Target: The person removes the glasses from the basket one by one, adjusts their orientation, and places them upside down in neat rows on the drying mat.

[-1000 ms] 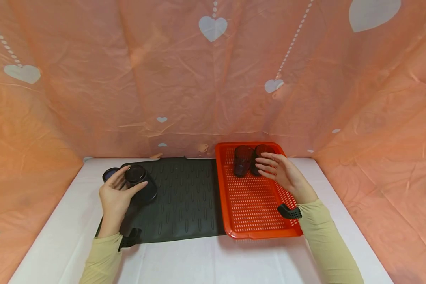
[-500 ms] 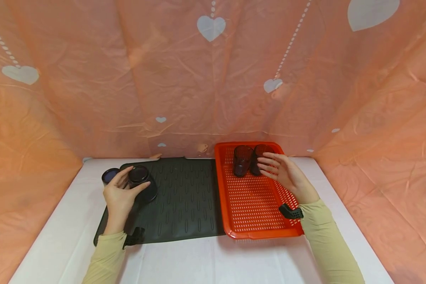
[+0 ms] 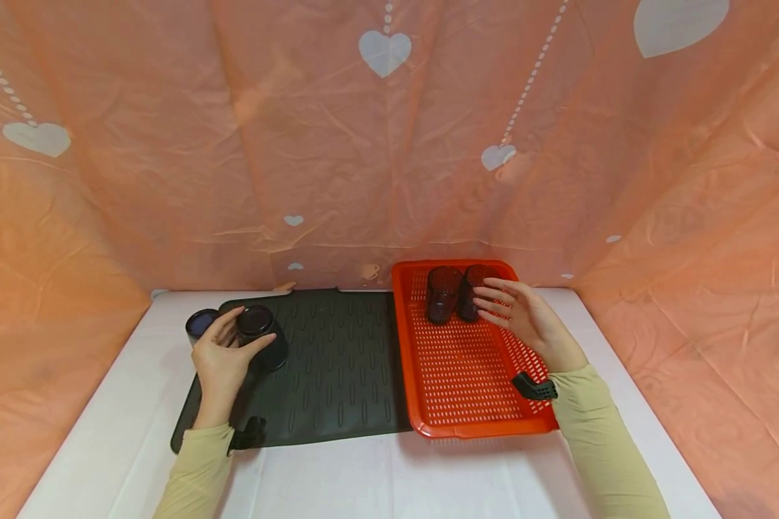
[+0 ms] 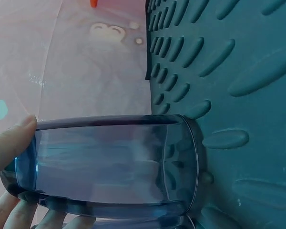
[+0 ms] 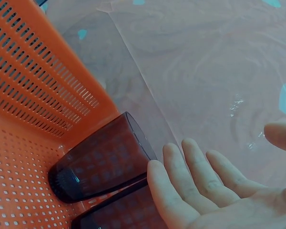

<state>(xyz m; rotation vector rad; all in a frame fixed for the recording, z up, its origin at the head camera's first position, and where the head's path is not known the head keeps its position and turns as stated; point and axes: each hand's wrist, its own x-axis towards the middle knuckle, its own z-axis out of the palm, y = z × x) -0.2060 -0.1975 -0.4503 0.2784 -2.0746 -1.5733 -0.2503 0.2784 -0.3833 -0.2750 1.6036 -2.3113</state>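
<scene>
Left hand: shifted slightly rightward over the dark mat with the inverted glass since a second ago.
Left fingers: part-closed; we see them and the thumb pinching opposite sides of that glass near its base.
Glass rim: facing down at the mat; contact we cannot confirm.
Right hand: fingers extended, gripping nothing, just beside the right-hand tumbler in the red basket.

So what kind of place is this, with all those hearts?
Maybe a small tabletop work booth; I can't tell what room. A heart-patterned peach sheet closes in the white table on three sides, with a dark ridged mat and a red-orange basket of glasses on top.
</scene>
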